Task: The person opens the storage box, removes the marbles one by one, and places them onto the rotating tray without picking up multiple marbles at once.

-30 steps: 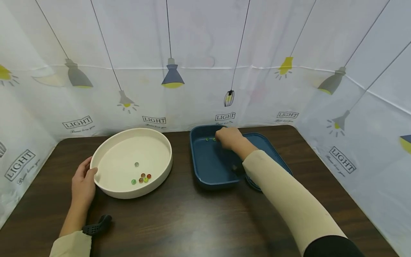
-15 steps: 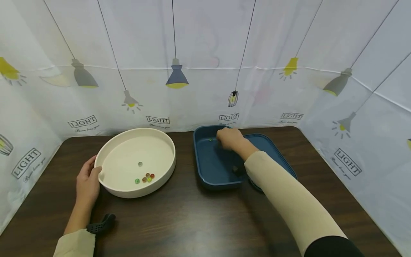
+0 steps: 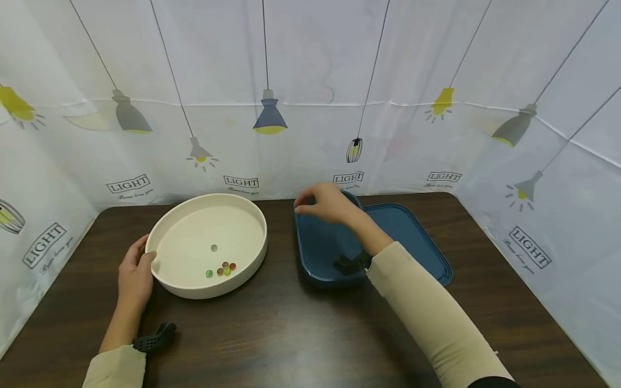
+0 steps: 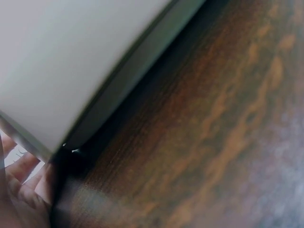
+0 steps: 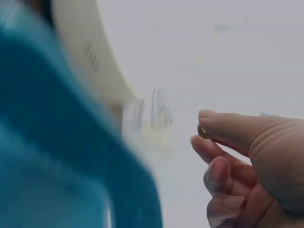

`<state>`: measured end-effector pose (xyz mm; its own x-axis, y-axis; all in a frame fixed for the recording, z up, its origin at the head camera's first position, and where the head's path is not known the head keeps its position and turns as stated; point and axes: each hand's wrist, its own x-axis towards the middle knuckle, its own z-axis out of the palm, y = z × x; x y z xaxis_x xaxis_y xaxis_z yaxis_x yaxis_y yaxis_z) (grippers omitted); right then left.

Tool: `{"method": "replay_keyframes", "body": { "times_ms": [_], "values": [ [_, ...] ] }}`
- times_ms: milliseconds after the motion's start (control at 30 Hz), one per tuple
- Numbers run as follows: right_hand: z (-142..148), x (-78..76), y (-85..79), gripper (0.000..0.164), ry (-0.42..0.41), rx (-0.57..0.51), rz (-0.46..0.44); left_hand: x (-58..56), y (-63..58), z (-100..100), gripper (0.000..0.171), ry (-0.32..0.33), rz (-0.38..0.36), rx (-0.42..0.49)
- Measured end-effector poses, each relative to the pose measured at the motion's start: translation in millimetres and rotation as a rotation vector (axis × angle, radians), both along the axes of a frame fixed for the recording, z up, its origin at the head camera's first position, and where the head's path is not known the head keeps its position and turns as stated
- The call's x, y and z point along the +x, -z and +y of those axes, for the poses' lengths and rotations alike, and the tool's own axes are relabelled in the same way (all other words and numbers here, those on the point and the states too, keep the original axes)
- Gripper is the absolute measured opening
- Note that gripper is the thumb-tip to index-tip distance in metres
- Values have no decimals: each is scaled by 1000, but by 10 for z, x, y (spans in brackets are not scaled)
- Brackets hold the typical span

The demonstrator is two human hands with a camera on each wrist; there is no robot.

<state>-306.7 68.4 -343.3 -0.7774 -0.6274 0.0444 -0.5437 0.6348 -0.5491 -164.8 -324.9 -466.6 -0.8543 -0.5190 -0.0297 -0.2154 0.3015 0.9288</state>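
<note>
My left hand [image 3: 134, 277] grips the near-left rim of a round cream tray [image 3: 213, 215], thumb over the edge; the left wrist view shows the tray's side [image 4: 118, 80] and some fingers [image 4: 28, 187]. Inside the tray lie several glass marbles [image 3: 227, 271], red, brown, yellow and green, with one clear marble [image 3: 214, 248] apart from them. My right hand [image 3: 326, 202] is raised over the far end of a dark blue rectangular box [image 3: 317, 248]. Between thumb and index finger it pinches a small yellowish marble [image 5: 204, 132]. The hand and forearm hide part of the box's inside.
A dark blue lid [image 3: 405, 231] lies on the table right of the box. The brown wooden table [image 3: 252, 334] ends at a white curtain [image 3: 301, 64] printed with lamps. Black straps [image 3: 157, 338] circle both wrists.
My right hand has risen out of the blue box and shifted left with a marble. Green marbles seen earlier at the box's far end are no longer visible. The left hand keeps its grip.
</note>
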Motion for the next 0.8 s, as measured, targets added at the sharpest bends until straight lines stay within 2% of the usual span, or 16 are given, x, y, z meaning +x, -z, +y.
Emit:
{"method": "replay_keyframes", "body": {
  "times_ms": [200, 400, 633, 800],
  "values": [
    [-420, 281, -49, 17, -6, -128, -24, -13, 12, -18, 52, 2, 11, -5],
    [-785, 489, 65, 20, -4, -208, -34, -38, 58, -4, 52, 11, 31, 19],
    [-1137, 554, 280, 18, 61, -308, -34, -51, 44, -24, 51, 3, 40, 19],
    [-1366, 539, 511, 13, 91, -298, -38, -37, 48, -33, 52, 4, 31, 9]
  ]
}}
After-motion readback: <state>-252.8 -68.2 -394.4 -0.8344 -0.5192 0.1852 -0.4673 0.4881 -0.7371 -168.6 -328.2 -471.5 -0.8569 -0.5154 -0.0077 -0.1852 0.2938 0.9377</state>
